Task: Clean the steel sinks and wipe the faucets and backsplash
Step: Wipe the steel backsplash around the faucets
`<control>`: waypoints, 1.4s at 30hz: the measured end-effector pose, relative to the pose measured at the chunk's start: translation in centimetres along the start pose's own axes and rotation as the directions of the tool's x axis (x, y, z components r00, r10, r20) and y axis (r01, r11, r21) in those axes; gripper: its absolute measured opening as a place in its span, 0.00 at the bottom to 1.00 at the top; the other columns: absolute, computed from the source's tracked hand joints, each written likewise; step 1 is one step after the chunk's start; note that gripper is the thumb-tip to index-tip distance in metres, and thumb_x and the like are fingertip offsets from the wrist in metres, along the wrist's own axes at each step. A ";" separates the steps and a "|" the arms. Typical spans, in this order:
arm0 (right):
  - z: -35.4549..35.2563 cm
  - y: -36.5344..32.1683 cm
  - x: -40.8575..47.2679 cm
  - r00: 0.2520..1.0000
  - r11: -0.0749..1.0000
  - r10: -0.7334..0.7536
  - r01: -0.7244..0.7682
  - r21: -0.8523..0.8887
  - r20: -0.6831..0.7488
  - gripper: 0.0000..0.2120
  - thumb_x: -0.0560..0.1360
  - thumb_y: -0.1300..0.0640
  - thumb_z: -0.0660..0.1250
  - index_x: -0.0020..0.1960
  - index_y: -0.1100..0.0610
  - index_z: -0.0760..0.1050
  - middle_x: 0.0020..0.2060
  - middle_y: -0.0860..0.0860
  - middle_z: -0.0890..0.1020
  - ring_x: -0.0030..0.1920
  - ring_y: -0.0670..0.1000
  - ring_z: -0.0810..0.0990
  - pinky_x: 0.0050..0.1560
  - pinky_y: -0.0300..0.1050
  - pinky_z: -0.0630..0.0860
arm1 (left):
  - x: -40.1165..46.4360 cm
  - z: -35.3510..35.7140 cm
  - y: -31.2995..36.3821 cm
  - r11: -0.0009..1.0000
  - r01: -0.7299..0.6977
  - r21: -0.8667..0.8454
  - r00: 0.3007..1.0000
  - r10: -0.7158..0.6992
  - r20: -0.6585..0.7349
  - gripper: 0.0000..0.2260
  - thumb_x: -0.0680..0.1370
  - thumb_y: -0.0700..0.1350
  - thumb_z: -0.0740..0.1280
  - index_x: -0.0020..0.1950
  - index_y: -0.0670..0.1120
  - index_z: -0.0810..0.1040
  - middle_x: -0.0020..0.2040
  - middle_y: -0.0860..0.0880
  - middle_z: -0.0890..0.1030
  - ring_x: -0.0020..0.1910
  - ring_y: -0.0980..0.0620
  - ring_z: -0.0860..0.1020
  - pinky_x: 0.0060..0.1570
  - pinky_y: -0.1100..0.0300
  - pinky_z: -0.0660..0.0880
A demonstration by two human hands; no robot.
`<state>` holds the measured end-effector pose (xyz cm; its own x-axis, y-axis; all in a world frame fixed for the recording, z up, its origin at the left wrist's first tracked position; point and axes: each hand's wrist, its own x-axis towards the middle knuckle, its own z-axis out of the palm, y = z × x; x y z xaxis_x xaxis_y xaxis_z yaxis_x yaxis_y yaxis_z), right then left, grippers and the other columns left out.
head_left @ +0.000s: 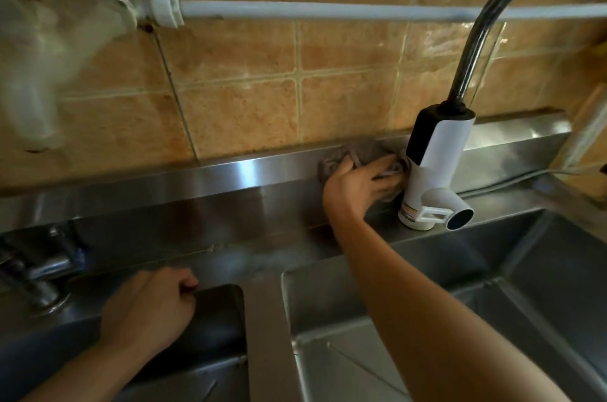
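My right hand [356,183] presses a grey cloth [348,155] against the steel backsplash [197,185], just left of the white and black electric faucet [433,168]. Part of the cloth is tucked behind the faucet body. The faucet's curved steel spout [486,24] rises to the upper right. My left hand [147,309] grips the back rim of the left sink [213,329], fingers curled over its edge. The right sink [410,319] lies below my right forearm.
A second steel tap [36,267] stands at the far left on the sink ledge. A white pipe [328,11] runs across the orange tiled wall [249,73]. A blurred white fitting [33,73] hangs at the upper left. A cable [512,181] trails right of the faucet.
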<state>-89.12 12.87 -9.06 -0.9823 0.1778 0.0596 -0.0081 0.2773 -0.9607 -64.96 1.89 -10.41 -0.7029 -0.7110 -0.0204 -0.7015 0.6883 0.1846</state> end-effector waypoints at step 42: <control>0.5 1.0 -4.5 0.957 0.949 0.257 -0.277 0.152 0.137 0.34 0.82 0.50 0.55 0.77 0.60 0.38 0.76 0.59 0.39 0.76 0.58 0.39 0.73 0.46 0.41 | -0.7 -1.2 1.2 0.998 -0.039 0.056 0.999 0.039 -0.002 0.12 0.77 0.47 0.63 0.58 0.58 0.77 0.57 0.56 0.80 0.56 0.53 0.77 0.48 0.60 0.71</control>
<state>-84.84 11.83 -10.39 -0.9674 0.1125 -0.2269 0.2355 0.0707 -0.9693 -65.23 3.04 -9.02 -0.7293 -0.6841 -0.0110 -0.6794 0.7222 0.1300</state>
